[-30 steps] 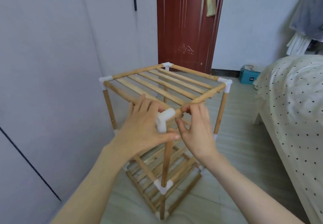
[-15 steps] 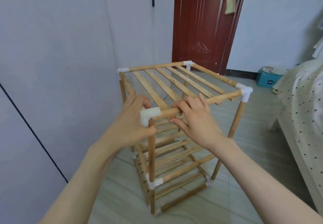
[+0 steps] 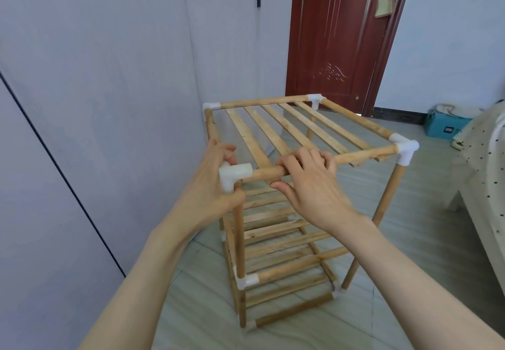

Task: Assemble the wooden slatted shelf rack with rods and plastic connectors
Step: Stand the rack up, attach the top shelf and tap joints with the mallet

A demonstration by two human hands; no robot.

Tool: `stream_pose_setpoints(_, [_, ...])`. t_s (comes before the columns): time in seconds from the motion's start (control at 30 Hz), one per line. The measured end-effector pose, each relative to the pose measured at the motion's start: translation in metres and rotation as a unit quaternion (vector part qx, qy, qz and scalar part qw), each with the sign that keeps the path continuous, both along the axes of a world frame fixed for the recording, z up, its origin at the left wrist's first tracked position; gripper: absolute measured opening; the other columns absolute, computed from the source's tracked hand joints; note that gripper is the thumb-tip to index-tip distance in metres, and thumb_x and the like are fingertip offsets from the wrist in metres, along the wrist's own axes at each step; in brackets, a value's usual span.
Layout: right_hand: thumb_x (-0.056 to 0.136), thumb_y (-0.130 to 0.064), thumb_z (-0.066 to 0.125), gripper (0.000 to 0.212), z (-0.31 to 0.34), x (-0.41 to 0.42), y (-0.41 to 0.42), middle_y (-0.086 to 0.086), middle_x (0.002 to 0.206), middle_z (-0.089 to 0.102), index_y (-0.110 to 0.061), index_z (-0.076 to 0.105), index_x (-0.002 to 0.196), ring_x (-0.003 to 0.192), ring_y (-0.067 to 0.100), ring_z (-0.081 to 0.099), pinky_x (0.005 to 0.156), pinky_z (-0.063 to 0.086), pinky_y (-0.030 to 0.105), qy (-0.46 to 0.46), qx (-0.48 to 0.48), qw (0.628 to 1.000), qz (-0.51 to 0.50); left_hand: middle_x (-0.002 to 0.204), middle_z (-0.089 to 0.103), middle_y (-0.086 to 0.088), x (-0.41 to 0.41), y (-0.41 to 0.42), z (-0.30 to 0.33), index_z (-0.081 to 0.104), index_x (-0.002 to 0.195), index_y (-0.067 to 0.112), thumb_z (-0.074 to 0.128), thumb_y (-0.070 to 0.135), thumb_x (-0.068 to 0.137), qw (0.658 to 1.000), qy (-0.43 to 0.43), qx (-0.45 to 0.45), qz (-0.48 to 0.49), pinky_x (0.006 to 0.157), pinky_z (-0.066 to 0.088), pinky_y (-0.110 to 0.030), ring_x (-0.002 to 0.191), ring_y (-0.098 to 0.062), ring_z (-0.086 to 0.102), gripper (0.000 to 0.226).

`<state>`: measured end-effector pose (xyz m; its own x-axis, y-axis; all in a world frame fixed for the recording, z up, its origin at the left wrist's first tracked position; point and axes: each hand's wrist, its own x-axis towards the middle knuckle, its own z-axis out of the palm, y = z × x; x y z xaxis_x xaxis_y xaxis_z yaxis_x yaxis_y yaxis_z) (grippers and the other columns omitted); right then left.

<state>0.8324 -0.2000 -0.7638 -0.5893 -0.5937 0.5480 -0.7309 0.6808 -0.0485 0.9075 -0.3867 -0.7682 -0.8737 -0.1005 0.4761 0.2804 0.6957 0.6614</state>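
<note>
The rack [image 3: 287, 199] stands upright on the tiled floor [image 3: 410, 240] in the middle of the frame, close against the pale wall panels [image 3: 109, 103] on the left, with three slatted tiers visible and the top shelf [image 3: 295, 128] sitting level. The person leans over the near corner, at centre left. The left hand [image 3: 216, 193] is wrapped round the white corner connector [image 3: 233, 176] and the top of the upright rod [image 3: 238, 240] beneath it, fingers curled behind the plastic and thumb low in front, which looks like a bracing grip to keep the joint from twisting. The right hand [image 3: 308, 183] grasps the front top rod [image 3: 322, 162] just right of that connector, fingers hooked over the wood and thumb underneath, placed close to the joint so a push would run straight along the rod into the socket. I would judge this to be the seating of the last top corner, since the other three top connectors, such as the one at the right [image 3: 404, 150], already look closed up. A red-brown door [image 3: 336, 35] stands at the upper middle, a teal box [image 3: 445, 126] sits on the floor at the right, and the edge of a dotted bedspread [image 3: 486, 152] shows at the far right.
</note>
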Motion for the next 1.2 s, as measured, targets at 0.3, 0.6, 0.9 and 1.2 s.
stream_pose_setpoints(0.3, [0.088,-0.052,0.047,0.036,0.001,0.004,-0.005,-0.003,0.104,0.05,-0.029,0.062,0.111,0.107,0.02,0.042,0.1,0.02,0.041,-0.025,-0.044,0.999,0.015,0.129,0.045,0.013,0.005,0.013,-0.001,0.048,0.09,0.039,0.053,0.065,0.079,0.997,0.051,0.024,0.056,0.105,0.03,-0.028,0.138,-0.009,0.026,0.029])
stream_pose_setpoints(0.6, [0.091,-0.045,0.05,0.031,0.008,0.006,-0.017,-0.019,0.102,0.053,-0.032,0.061,0.117,0.108,0.006,0.046,0.107,0.016,0.036,-0.077,-0.088,0.988,0.101,0.134,0.044,-0.003,-0.002,0.025,-0.002,0.04,0.134,0.022,0.049,0.063,0.071,0.959,0.031,0.273,0.073,0.101,0.041,-0.03,0.121,-0.015,0.046,0.075])
stream_pose_setpoints(0.9, [0.091,-0.033,0.056,0.021,0.005,0.002,-0.022,-0.014,0.094,0.046,-0.025,0.065,0.108,0.094,0.007,0.043,0.09,0.021,0.028,-0.091,-0.107,0.983,0.118,0.118,0.051,0.005,-0.024,0.028,0.002,0.055,0.111,0.022,0.036,0.055,0.087,0.972,0.125,0.097,0.174,0.089,0.039,-0.018,0.107,-0.009,0.049,0.045])
stream_pose_setpoints(1.2, [0.091,-0.03,0.058,0.019,0.005,0.001,-0.026,-0.016,0.09,0.044,-0.024,0.066,0.106,0.09,0.002,0.038,0.088,0.02,0.026,-0.094,-0.122,0.98,0.124,0.089,0.051,0.007,-0.029,0.016,0.0,0.048,0.098,0.024,0.041,0.038,0.089,0.977,0.15,0.089,0.126,0.066,0.036,-0.008,0.076,-0.002,0.048,0.018])
